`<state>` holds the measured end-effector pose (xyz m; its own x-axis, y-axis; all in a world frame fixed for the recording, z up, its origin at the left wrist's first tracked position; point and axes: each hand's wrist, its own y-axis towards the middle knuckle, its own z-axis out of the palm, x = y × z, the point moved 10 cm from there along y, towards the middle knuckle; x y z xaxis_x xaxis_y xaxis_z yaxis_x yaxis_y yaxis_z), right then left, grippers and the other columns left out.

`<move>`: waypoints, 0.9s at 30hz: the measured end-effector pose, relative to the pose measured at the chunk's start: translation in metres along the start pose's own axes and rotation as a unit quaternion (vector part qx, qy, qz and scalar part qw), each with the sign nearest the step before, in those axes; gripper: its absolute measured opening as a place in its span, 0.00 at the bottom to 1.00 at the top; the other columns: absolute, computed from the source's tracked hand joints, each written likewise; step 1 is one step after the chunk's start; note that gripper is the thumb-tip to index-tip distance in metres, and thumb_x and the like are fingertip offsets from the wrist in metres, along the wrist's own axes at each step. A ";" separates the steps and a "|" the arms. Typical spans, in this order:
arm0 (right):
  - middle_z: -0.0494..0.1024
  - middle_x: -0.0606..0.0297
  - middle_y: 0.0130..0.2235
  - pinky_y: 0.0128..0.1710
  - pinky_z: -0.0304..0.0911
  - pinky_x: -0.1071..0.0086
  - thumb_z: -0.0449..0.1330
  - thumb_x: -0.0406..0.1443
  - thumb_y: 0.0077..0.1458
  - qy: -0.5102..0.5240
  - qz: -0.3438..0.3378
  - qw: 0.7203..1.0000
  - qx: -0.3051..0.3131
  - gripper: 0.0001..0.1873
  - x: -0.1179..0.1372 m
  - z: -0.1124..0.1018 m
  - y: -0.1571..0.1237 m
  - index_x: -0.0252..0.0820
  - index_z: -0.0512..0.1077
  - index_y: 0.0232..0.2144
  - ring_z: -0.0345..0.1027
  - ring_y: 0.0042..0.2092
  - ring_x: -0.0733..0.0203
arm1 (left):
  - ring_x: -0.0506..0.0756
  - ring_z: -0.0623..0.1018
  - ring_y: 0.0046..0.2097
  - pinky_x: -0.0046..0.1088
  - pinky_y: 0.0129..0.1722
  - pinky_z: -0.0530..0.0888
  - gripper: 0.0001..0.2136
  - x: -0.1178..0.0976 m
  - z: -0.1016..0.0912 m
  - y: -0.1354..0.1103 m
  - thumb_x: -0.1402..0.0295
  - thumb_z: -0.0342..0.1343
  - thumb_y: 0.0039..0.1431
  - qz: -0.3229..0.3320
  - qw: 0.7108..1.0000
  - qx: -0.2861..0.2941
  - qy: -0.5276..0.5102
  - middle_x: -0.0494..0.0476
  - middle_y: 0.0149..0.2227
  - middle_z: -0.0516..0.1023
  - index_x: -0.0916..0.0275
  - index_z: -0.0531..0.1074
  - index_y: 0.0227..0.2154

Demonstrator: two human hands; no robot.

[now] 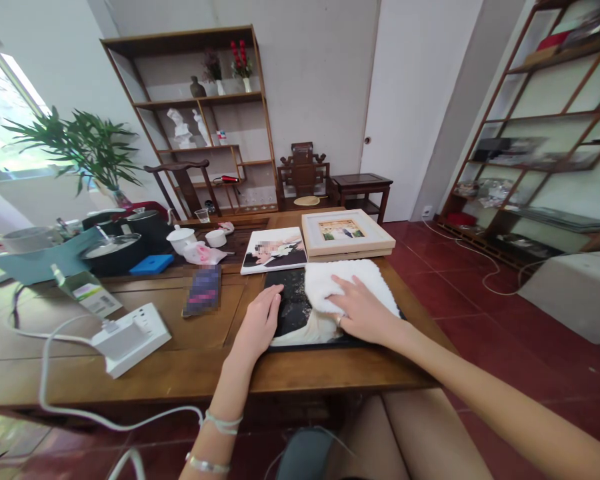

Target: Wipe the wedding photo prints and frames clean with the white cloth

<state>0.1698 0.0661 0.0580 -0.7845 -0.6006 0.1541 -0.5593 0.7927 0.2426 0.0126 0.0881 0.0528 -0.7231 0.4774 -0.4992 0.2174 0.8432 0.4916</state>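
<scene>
A dark photo panel [293,310] with a pale dress-like shape in its picture lies flat at the table's front edge. My left hand [263,317] rests along its left edge, fingers stretched out and holding nothing. On the panel's right part, my right hand [357,307] presses down on a white cloth [325,283], its fingers spread and bent into the fabric. The cloth hides much of the picture there. Just behind lie a white-edged photo panel [275,252] and, to its right, a pale framed photo [343,230] on a box-like stack.
A white power strip [137,337] with a cable and a green-and-white box [87,287] stand at the left. Behind them are a blue box [151,264], a dark pot [113,253], a white teapot [181,238] and a blurred dark item [203,291].
</scene>
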 end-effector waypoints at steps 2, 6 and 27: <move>0.67 0.55 0.57 0.59 0.40 0.42 0.54 0.31 0.50 0.031 -0.069 0.997 0.018 0.18 0.034 0.003 -0.005 0.43 0.73 0.44 0.45 0.63 0.47 | 0.56 0.69 0.57 0.38 0.58 0.63 0.20 -0.003 -0.003 -0.001 0.64 0.37 0.65 0.003 1.000 -0.009 -0.007 0.63 0.54 0.71 0.67 0.67 0.52; 0.63 0.59 0.60 0.61 0.30 0.45 0.55 0.31 0.48 0.099 -0.208 0.971 0.060 0.17 0.085 0.006 -0.024 0.44 0.73 0.42 0.41 0.64 0.51 | 0.56 0.69 0.57 0.36 0.58 0.64 0.21 -0.007 -0.008 -0.002 0.63 0.37 0.65 0.005 0.999 -0.014 -0.029 0.62 0.55 0.71 0.66 0.67 0.52; 0.71 0.61 0.54 0.54 0.57 0.60 0.47 0.48 0.60 0.252 0.015 0.967 0.017 0.24 -0.007 0.004 0.085 0.42 0.69 0.50 0.64 0.54 0.50 | 0.59 0.74 0.53 0.41 0.54 0.70 0.13 -0.004 0.003 -0.001 0.70 0.49 0.57 0.022 1.000 0.013 0.019 0.63 0.47 0.77 0.65 0.76 0.41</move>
<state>0.1267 0.1382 0.0733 -0.5747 -0.5453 0.6102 -0.5537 0.8082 0.2007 0.0172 0.0865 0.0523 -0.7363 0.5046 -0.4508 0.2655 0.8282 0.4935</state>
